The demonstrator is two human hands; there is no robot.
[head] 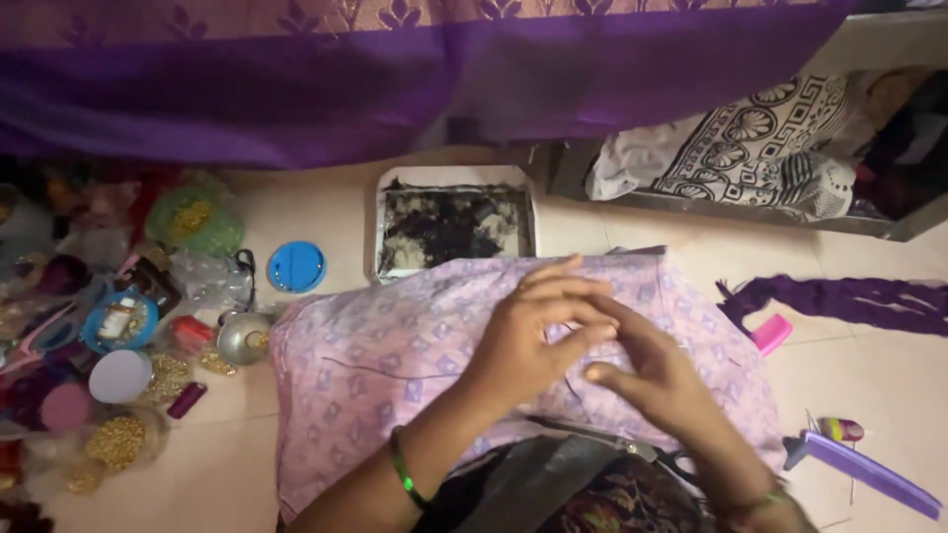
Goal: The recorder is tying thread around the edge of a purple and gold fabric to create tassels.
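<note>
A pale tiled floor [326, 212] fills the view, crowded with sewing clutter and cloth.

Nearest the camera, dark patterned fabric [602, 498] covers the lap, and a pair of scissors [642, 452] with dark handles lies at its upper edge. Over it spreads a lilac printed cloth [375, 365], rumpled, with a thin dark thread line running across it. Both hands rest on this cloth near its middle. The left hand [523, 341], a green bangle [403, 472] on its wrist, lies with its fingers curled and pressed down, pinching a fold of the cloth. The right hand [657, 380] meets it, fingers bent, thumb and fingertips touching the left hand's fingers at the same fold; whether a needle is held between them cannot be told.

To the right lie a purple comb [869, 474], a small spool [839, 429] and a pink clip [772, 334], with a purple fringed strip [849, 301] beyond. To the left sit a silver pot [242, 338], a blue round lid [296, 266] and tubs of beads [118, 439].

Farther off, a white tray [454, 225] holds dark scraps. A metal box [750, 202] of folded printed cloth stands at the right, and a purple sari [395, 69] hangs across the top.
</note>
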